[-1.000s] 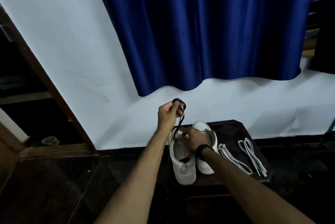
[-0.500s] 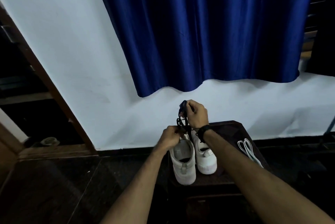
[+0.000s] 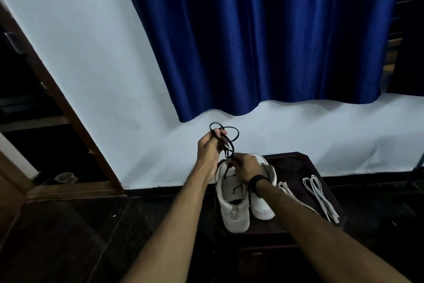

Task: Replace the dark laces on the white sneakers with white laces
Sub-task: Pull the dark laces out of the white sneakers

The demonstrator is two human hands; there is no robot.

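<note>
While your left hand (image 3: 210,147) is raised above the dark wooden stand (image 3: 296,163), its fingers are curled round the dark lace (image 3: 226,137), which loops above your fingertips and runs down toward the shoes. Just to the right and lower, your right hand (image 3: 245,168) pinches the same lace close over the left sneaker (image 3: 231,204), a black band (image 3: 258,182) on that wrist. A short run of dark lace still threads the upper part of that sneaker, which stands at the stand's left edge with its heel toward you. The right sneaker (image 3: 262,204) sits touching it on the right, partly hidden by your right hand and forearm; whether it holds any lace you cannot tell. Further right, one white lace (image 3: 284,187) lies beside that shoe, mostly covered by your forearm, and a second bundled white lace (image 3: 320,198) lies near the stand's right edge. Behind everything hangs a blue curtain (image 3: 263,42) against a pale wall (image 3: 91,65).
</note>
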